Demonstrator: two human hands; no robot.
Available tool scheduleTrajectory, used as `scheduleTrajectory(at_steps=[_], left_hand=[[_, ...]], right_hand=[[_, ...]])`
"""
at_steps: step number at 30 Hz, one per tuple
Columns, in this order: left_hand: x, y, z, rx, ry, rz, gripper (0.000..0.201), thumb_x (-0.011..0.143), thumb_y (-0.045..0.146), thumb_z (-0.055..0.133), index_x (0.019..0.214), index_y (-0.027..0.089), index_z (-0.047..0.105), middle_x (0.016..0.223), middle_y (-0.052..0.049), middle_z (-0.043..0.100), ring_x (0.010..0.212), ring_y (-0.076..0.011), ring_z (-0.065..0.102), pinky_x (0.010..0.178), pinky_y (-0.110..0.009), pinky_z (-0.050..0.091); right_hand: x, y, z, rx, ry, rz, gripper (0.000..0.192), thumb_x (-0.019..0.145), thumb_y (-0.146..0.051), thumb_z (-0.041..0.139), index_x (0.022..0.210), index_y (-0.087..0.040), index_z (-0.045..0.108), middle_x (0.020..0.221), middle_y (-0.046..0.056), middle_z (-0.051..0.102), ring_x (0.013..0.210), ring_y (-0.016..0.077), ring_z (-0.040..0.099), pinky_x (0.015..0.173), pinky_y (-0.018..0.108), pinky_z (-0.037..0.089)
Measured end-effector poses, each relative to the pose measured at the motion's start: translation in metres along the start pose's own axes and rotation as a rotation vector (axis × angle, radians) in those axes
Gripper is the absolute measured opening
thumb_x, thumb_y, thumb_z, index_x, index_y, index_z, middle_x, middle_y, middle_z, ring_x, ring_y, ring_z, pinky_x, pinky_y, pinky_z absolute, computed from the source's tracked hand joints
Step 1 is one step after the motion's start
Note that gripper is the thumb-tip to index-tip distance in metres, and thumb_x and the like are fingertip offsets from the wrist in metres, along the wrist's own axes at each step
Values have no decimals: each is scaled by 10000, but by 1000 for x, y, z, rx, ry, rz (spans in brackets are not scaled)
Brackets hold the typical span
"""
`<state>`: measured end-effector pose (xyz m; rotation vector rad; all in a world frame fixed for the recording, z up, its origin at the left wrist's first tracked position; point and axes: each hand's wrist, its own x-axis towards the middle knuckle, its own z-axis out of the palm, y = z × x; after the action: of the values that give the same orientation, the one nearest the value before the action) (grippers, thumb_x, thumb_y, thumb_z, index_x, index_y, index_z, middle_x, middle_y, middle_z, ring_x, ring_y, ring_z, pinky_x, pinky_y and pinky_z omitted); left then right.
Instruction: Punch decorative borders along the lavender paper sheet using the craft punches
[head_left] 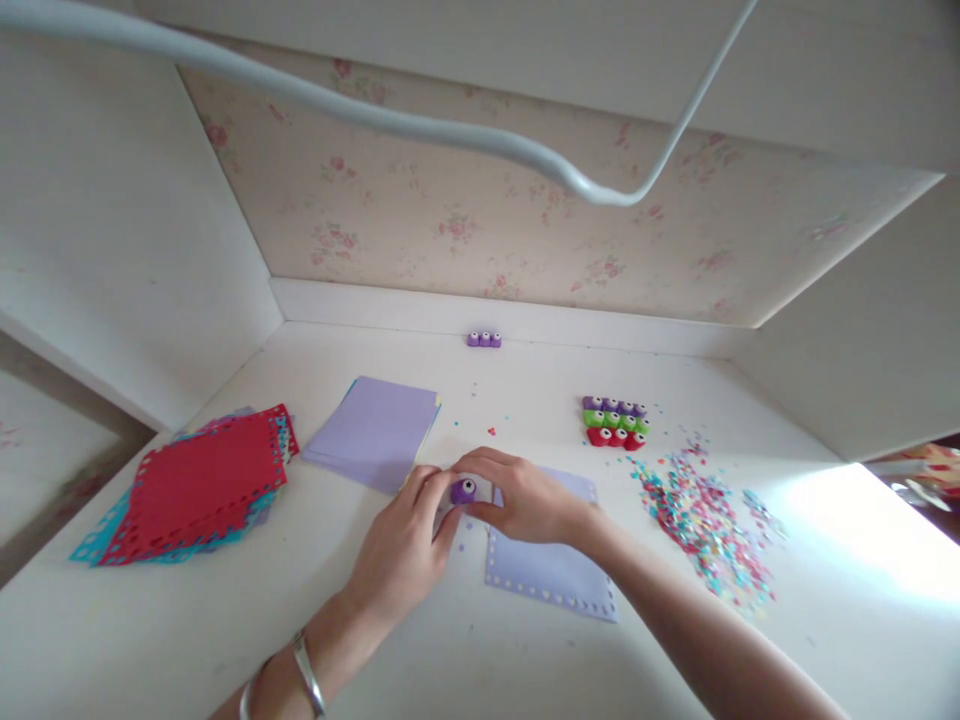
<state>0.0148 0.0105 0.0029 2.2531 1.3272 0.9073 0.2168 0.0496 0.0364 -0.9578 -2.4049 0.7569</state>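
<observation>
A small purple craft punch [464, 490] sits at the corner of a lilac paper sheet [551, 570] whose edges carry rows of punched holes. My left hand [405, 545] and my right hand [525, 497] both close their fingers around the punch and press on it. The right hand also rests on the lilac sheet. A silver bracelet circles my left wrist.
A stack of plain lilac sheets [375, 430] lies behind the hands. Punched red and teal sheets [196, 482] are piled at the left. Rows of purple, green and red punches [615, 421] stand at the right, by a heap of confetti [705, 525]. Three purple punches [484, 339] sit by the back wall.
</observation>
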Motion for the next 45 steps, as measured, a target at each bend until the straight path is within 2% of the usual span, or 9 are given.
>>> scheduleTrajectory(at_steps=[5, 8, 12, 15, 18, 23, 28, 33, 45], left_hand=[[2, -7, 7, 61, -21, -4, 418, 953, 217, 544, 1356, 220, 434, 1269, -116, 567, 1022, -234, 661, 881, -384, 565], [6, -10, 12, 84, -29, 16, 424, 956, 230, 562, 1364, 235, 448, 1279, -110, 589, 1068, -239, 654, 897, -370, 559], [10, -11, 16, 85, -73, 37, 306, 965, 209, 558, 1267, 249, 539, 1210, -71, 639, 1087, -237, 641, 939, -388, 535], [11, -12, 18, 23, -85, 41, 244, 972, 204, 549, 1211, 248, 575, 1176, -56, 661, 1073, -223, 643, 941, -379, 530], [11, -15, 19, -40, -83, 39, 239, 970, 209, 559, 1205, 248, 582, 1166, -48, 683, 1073, -212, 650, 936, -362, 532], [9, -19, 19, -44, -81, 8, 259, 966, 250, 582, 1225, 253, 599, 1136, -41, 716, 1009, -208, 684, 872, -341, 555], [10, -14, 18, -33, -75, 26, 269, 972, 256, 569, 1238, 258, 615, 1119, -43, 724, 992, -204, 693, 854, -328, 564], [10, -10, 17, -31, -83, 56, 263, 978, 241, 552, 1232, 257, 620, 1103, -42, 728, 985, -202, 694, 865, -331, 566], [8, -6, 18, -78, -74, 108, 301, 964, 203, 579, 1258, 259, 608, 1117, -37, 724, 1000, -188, 696, 882, -309, 573]], right_hand=[[-32, 22, -20, -260, 248, 311, 332, 929, -288, 603, 1256, -233, 592, 1255, 106, 631, 1175, 273, 581, 1010, 483, 470], [-59, 39, -31, -409, 175, 526, 442, 904, -395, 628, 1299, -202, 582, 1291, 154, 596, 1175, 343, 561, 995, 541, 449], [-76, 48, -37, -429, 42, 634, 540, 875, -464, 649, 1327, -178, 574, 1262, 173, 596, 1138, 365, 573, 957, 525, 451], [-76, 49, -41, -325, -5, 682, 551, 844, -441, 693, 1307, -164, 580, 1108, 143, 656, 1001, 311, 628, 881, 447, 477], [-76, 51, -44, -248, -15, 682, 399, 819, -402, 719, 1140, -173, 659, 1017, 107, 680, 957, 278, 636, 834, 386, 473], [-83, 50, -48, -166, 62, 497, 162, 891, -340, 633, 913, -201, 712, 1008, 75, 674, 951, 232, 628, 831, 337, 453], [-87, 41, -57, 227, 58, 586, 286, 938, -429, 554, 915, -191, 711, 769, 23, 691, 678, 166, 625, 599, 266, 432], [-87, 41, -56, 613, 22, 712, 343, 873, -503, 638, 875, -168, 711, 764, 30, 710, 608, 143, 616, 518, 231, 413], [-82, 44, -47, 839, -20, 838, 317, 794, -456, 744, 869, -148, 752, 762, 50, 733, 567, 119, 618, 495, 199, 446]])
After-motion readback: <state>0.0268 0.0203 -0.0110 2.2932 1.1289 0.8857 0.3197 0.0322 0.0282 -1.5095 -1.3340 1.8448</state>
